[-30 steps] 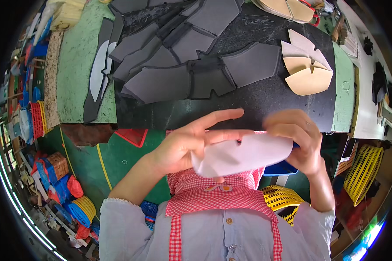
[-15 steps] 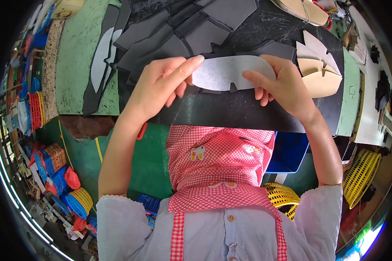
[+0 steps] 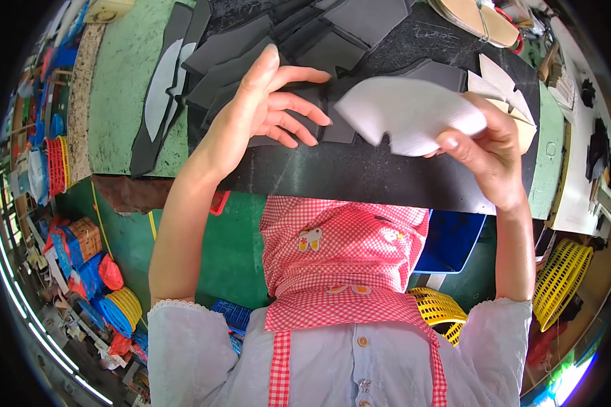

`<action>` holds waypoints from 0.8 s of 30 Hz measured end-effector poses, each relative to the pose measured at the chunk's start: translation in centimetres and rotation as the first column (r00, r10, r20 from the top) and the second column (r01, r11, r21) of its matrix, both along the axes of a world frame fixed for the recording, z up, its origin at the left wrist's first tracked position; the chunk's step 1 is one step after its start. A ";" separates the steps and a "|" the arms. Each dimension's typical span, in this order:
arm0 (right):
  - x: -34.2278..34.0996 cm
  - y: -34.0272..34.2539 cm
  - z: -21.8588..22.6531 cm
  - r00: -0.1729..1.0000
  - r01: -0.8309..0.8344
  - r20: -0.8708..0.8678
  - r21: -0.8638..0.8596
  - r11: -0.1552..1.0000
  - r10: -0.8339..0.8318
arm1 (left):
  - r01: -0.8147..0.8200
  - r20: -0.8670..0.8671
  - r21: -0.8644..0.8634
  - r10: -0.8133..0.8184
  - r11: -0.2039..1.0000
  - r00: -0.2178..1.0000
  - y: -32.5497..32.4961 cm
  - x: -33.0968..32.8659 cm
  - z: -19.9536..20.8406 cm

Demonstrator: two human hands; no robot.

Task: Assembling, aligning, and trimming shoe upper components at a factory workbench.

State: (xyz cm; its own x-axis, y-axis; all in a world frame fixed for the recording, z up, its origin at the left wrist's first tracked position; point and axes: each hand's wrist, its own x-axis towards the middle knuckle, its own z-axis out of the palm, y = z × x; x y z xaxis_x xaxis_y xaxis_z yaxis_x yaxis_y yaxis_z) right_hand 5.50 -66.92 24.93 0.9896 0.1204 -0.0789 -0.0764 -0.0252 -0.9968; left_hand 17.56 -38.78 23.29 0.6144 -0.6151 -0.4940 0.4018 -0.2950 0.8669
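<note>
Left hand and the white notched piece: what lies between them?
In the head view, nothing is held between the left hand and the white notched piece; the narrow gap shows dark grey pieces lying beneath.

Red gingham apron (image 3: 349,234), lace-edged sleeves (image 3: 187,346)

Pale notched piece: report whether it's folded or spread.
Spread: the pale piece shows its broad face, one end in the right hand.

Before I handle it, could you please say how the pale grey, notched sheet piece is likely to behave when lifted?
The pale grey, notched sheet piece seems fairly stiff: its far end apparently juts unsupported from the right hand. It is probably light, as it looks thin and is pinched at one end. Its broad shape should make rolling unlikely.
</note>
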 end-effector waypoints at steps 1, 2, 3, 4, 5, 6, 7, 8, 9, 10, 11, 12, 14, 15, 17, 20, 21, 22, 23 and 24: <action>0.4 0.4 -0.1 0.999 -0.031 0.016 0.019 0.999 0.030 | 0.027 0.056 -0.005 -0.027 1.000 0.998 -0.2 0.0 0.4; 0.7 0.4 -0.2 0.999 -0.030 0.016 0.019 0.999 0.029 | 0.054 0.112 -0.008 -0.052 0.999 0.992 -0.4 -0.1 0.5; 1.0 0.4 -0.2 0.998 -0.044 0.053 -0.016 0.999 0.045 | 0.029 0.112 -0.002 -0.028 1.000 0.993 -0.7 -0.2 0.5; 1.3 0.6 -0.2 0.994 -0.060 0.091 -0.049 0.997 0.064 | 0.027 0.112 -0.001 -0.027 1.000 0.993 -0.8 0.0 0.5; 1.5 1.1 -0.4 0.985 -0.032 0.172 0.041 0.999 0.025 | 0.111 0.235 0.053 -0.120 0.992 0.964 -0.9 0.3 0.8; 1.5 1.0 -0.2 0.985 -0.034 0.172 0.041 0.999 0.026 | 0.187 0.348 0.117 -0.216 0.975 0.912 -1.0 0.5 1.1; 1.4 1.0 0.5 0.989 -0.028 0.145 0.012 1.000 0.026 | 0.218 0.273 0.063 -0.227 0.974 0.935 -0.9 0.6 1.7; 1.3 0.9 1.0 0.993 -0.022 0.118 -0.018 1.000 0.024 | 0.216 0.272 0.064 -0.225 0.974 0.935 -0.8 0.3 1.3; 1.7 0.1 0.9 0.996 -0.086 -0.020 -0.040 0.995 0.086 | 0.226 0.429 0.035 -0.219 0.973 0.876 -0.6 -0.1 0.3; 1.7 0.1 0.6 0.996 -0.085 -0.019 -0.041 0.996 0.084 | 0.244 0.574 0.007 -0.203 0.970 0.793 -0.8 -0.2 -0.1; 1.7 0.3 0.1 0.994 -0.098 0.031 -0.052 0.994 0.100 | 0.245 0.575 0.005 -0.203 0.969 0.792 -0.8 0.1 0.0; 1.8 0.5 -0.1 0.990 -0.112 0.081 -0.064 0.992 0.117 | 0.215 0.317 -0.037 -0.192 0.976 0.929 -0.7 0.7 0.7; 2.1 0.9 -0.3 0.986 -0.112 0.119 -0.059 0.992 0.119 | 0.165 0.023 -0.061 -0.164 0.984 0.986 -0.6 0.7 1.1; 2.6 1.0 -0.3 0.969 -0.153 0.189 -0.054 0.987 0.161 | 0.175 0.159 -0.011 -0.171 0.985 0.972 -0.8 0.5 1.2; 3.1 1.0 -0.2 0.941 -0.209 0.271 -0.009 0.978 0.204 | 0.245 0.352 -0.033 -0.218 0.969 0.910 -1.3 0.6 1.2; 3.0 0.9 0.1 0.959 -0.209 0.211 0.069 0.975 0.191 | 0.290 0.325 -0.204 -0.214 0.935 0.921 -0.9 0.4 0.7; 2.8 0.8 -0.1 0.982 -0.144 0.134 0.047 0.989 0.136 | 0.248 0.255 -0.201 -0.194 0.948 0.947 -1.1 0.4 1.0; 2.6 1.2 -0.3 0.997 -0.051 0.055 -0.039 0.998 0.053 | 0.244 0.255 -0.199 -0.190 0.949 0.948 -1.0 0.7 1.2; 2.9 1.1 0.0 0.988 -0.094 -0.135 -0.174 0.980 0.071 | 0.275 0.196 -0.071 -0.257 0.959 0.946 -0.7 1.0 1.2; 3.1 1.0 0.2 0.945 -0.159 -0.321 -0.294 0.942 0.060 | 0.310 0.127 0.054 -0.314 0.949 0.941 -0.5 1.2 1.1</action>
